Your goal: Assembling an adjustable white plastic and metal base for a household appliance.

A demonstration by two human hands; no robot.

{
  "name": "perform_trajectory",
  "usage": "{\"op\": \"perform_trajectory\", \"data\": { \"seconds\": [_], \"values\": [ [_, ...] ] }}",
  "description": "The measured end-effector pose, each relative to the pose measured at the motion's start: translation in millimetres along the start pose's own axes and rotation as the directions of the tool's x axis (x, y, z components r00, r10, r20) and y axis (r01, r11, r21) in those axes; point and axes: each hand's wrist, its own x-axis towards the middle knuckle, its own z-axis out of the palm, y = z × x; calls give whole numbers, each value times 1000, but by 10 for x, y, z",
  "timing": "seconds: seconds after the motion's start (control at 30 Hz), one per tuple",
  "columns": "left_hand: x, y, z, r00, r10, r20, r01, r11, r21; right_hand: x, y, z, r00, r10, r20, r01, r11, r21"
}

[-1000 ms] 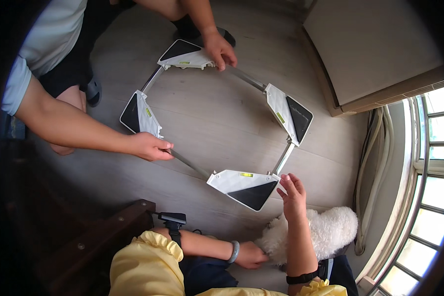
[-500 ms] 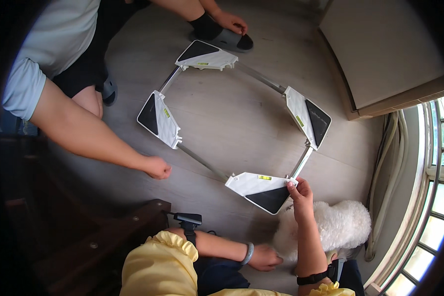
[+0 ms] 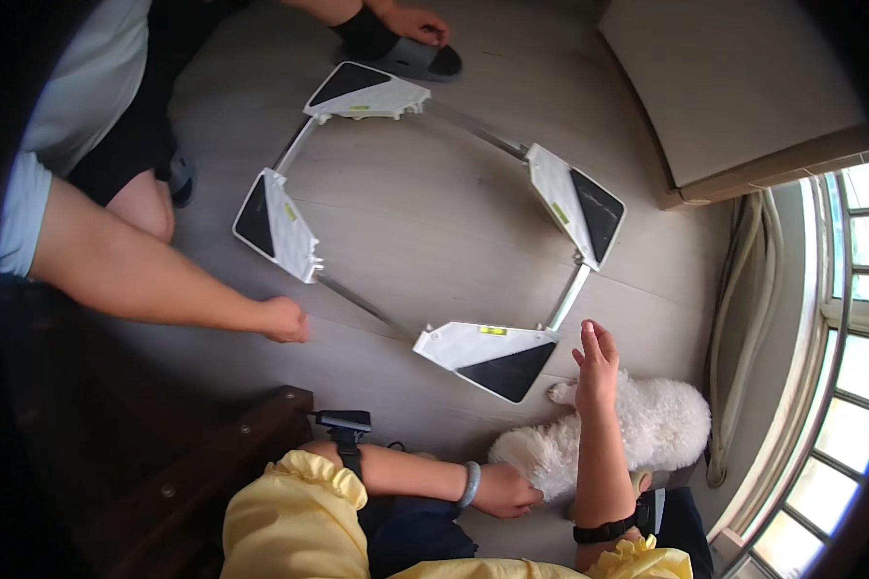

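The wearer's right hand (image 3: pixel 597 365) is raised just beside the frame, fingers loosely spread and nothing between them. The left hand (image 3: pixel 505 490) is bent inward at the head end of a white curly-coated dog (image 3: pixel 652 415); its fingertips are hidden, so I can't tell whether it has hold of anything. Just past the right hand, not touched by it, is the near corner piece (image 3: pixel 502 361) of the frame (image 3: pixel 577 207), four white-and-black corners joined by metal rods, lying on the wooden floor (image 3: pixel 425 207). Beyond, another person's curled hand (image 3: pixel 282 319) hangs near the left-hand rod, and their slipper (image 3: pixel 420 60) is close to the far corner. I'd worry about the dog: its paw points toward the near corner, and one lunge could skew those slender rods out of square. A shifting foot could do likewise
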Motion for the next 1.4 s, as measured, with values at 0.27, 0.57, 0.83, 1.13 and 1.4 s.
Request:
{"op": "perform_trajectory", "data": {
  "seconds": [0.27,0.57,0.83,1.13,1.4],
  "values": [
    [26,-5,-63,999,27,-32,-27,1000,-5,160,49,-268,984,-78,157,168,162,-972],
    [52,-95,-74,1000,6,-19,-5,998,57,285,284,-202,962,0,272,271,75,-960],
    [50,-43,-117,997,18,-72,-16,999,28,335,350,-224,965,53,258,254,65,-965],
    [89,-20,-176,969,99,-228,-94,995,36,294,358,-201,968,-15,252,248,-128,-960],
    [32,88,-145,921,187,-342,-188,982,32,274,321,-100,958,7,286,286,-45,-957]
  ]
}}
